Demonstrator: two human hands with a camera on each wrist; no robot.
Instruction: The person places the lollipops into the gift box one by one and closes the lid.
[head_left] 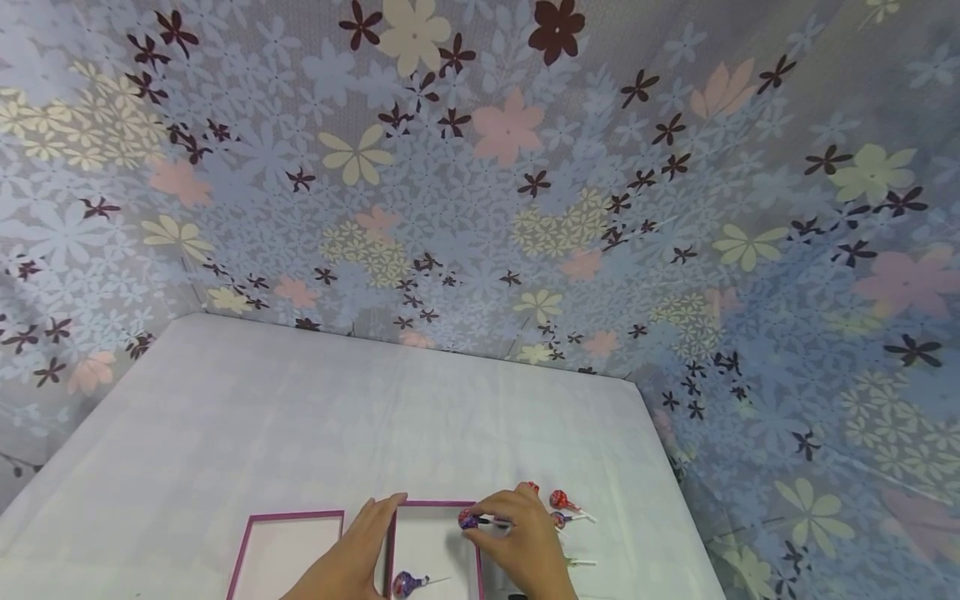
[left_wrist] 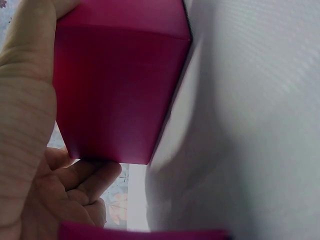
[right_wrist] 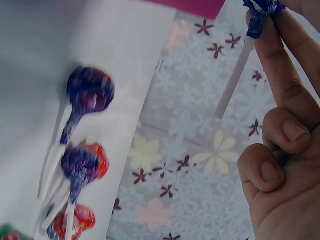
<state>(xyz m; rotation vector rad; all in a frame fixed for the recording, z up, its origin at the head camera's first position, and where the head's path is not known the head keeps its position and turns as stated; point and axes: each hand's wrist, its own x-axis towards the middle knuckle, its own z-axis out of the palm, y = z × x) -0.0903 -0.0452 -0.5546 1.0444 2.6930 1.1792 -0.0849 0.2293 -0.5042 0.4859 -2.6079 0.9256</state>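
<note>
A round lollipop in a shiny blue-purple wrapper with touches of red, on a white stick (head_left: 467, 520), is pinched at its wrapped head and neck by the right hand (head_left: 525, 537). Its thumb and forefinger press toward each other; the last two fingers curl into the palm. The stick points back beneath the hand and hangs free, probably because the round head gives a surer grip.

Directly below these fingertips is an open rectangular box, white inside with magenta sides (head_left: 431, 537). On its floor, between the two hands, lies a matching purple-wrapped lollipop (head_left: 403, 584), touching neither.

The left hand (head_left: 348, 554) grips the box's left side, thumb at the near part and fingers bent against the far end, likely to steady it. Left of these fingers lies a second white-lined, magenta-edged tray (head_left: 292, 550), untouched.

Beyond the right knuckles, loose lollipops in red (head_left: 559, 500), purple (head_left: 558, 519) and green wrappers (right_wrist: 11, 233) lie on the white cloth-covered table (head_left: 360, 408), apparently within easy reach. Flower-printed fabric (head_left: 450, 208) hangs beyond both hands.
</note>
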